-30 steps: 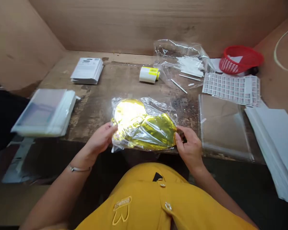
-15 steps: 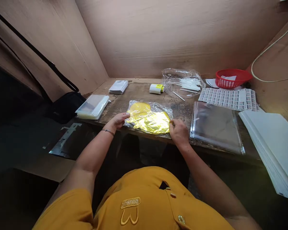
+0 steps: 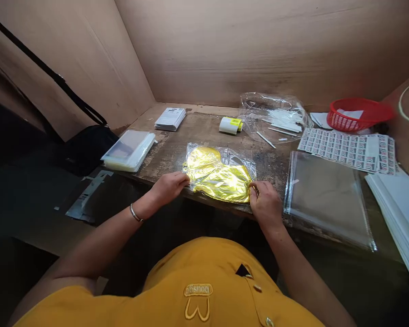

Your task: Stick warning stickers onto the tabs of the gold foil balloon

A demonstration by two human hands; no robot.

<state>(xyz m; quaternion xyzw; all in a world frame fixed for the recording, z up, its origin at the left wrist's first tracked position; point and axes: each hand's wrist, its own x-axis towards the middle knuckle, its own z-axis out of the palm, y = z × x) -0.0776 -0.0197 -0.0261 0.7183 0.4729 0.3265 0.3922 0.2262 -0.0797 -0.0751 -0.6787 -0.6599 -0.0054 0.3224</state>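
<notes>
A flat, shiny gold foil piece, like a deflated foil balloon point(image 3: 221, 181), lies inside a clear plastic bag point(image 3: 237, 156) at the front edge of the table. My left hand point(image 3: 172, 185) is closed, thumb and fingers pinching the bag's lower left edge. At the right edge, my right hand point(image 3: 265, 200) grips the bag between thumb and curled fingers. The rounded part of the foil is at the upper left, and a wider part spreads toward my right hand.
Left on the wooden table point(image 3: 197, 131) are clear sleeves point(image 3: 127, 150) and printed cards point(image 3: 170, 119). Behind the bag are a white-yellow roll point(image 3: 231, 125) and a bag of white sticks point(image 3: 282, 119). Rightward: red basket point(image 3: 356, 113), sticker sheets point(image 3: 347, 147), clear bags point(image 3: 327, 195), white sheets point(image 3: 400, 204).
My left hand has shifted down along the bag's left edge. My right hand keeps its grip on the right side. The view has turned slightly, and the foil lies flatter and more spread.
</notes>
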